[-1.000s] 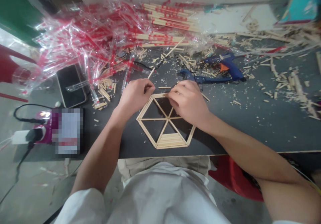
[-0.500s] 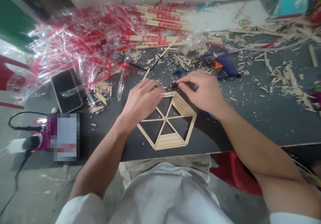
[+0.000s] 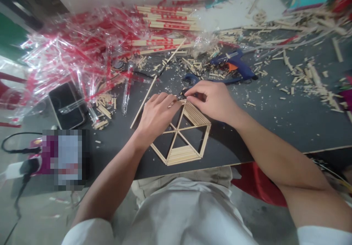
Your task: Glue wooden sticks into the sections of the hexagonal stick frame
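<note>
A hexagonal wooden-stick frame (image 3: 177,130) with spokes lies near the table's front edge; two of its sections have rows of sticks. My left hand (image 3: 158,113) is over its upper left side, fingers bent and closed round a thin wooden stick (image 3: 172,104), mostly hidden. At the top corner, the thumb and forefinger of my right hand (image 3: 214,97) pinch the dark head of what look like cutting pliers (image 3: 184,92). My palm covers most of that tool; blue shows on both sides. One long loose stick (image 3: 143,102) lies just left of my left hand.
A blue glue gun (image 3: 238,63) lies behind my right hand. Red-and-clear plastic wrappers (image 3: 74,51) heap at the back left, beside wrapped chopsticks (image 3: 167,23). Cut stick pieces (image 3: 310,76) litter the right. A phone (image 3: 66,106) and a purple power strip (image 3: 48,153) are at left.
The view has shifted slightly. My left hand has moved off the long stick, which now shows almost whole beside it. My right fingers have stayed at the frame's top corner.
</note>
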Demonstrator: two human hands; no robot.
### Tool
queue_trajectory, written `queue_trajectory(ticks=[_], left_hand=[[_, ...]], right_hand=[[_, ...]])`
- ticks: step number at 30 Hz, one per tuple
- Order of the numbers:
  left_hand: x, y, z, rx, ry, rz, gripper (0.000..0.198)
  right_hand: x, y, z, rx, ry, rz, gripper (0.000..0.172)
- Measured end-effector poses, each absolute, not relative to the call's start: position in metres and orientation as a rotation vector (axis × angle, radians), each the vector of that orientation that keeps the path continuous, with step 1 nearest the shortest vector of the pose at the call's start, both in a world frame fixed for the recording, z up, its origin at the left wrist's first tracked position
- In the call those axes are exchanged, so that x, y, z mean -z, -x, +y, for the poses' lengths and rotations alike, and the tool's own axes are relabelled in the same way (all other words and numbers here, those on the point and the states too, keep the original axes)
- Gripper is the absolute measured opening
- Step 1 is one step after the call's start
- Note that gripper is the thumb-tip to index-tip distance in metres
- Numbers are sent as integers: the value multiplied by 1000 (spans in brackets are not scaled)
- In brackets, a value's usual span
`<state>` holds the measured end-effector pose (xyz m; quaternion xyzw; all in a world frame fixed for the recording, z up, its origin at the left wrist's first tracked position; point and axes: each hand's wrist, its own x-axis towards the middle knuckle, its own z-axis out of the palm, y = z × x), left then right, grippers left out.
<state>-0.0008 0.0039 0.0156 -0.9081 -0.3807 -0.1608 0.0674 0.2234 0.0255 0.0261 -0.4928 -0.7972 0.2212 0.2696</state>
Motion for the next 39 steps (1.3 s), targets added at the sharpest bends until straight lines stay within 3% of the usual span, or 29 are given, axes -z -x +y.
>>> queue_trajectory(ticks=[39], left_hand=[[-12, -5, 7, 426, 2719, -1081, 26]], right_hand=[[-28, -217, 27, -637, 1482, -2197, 14]])
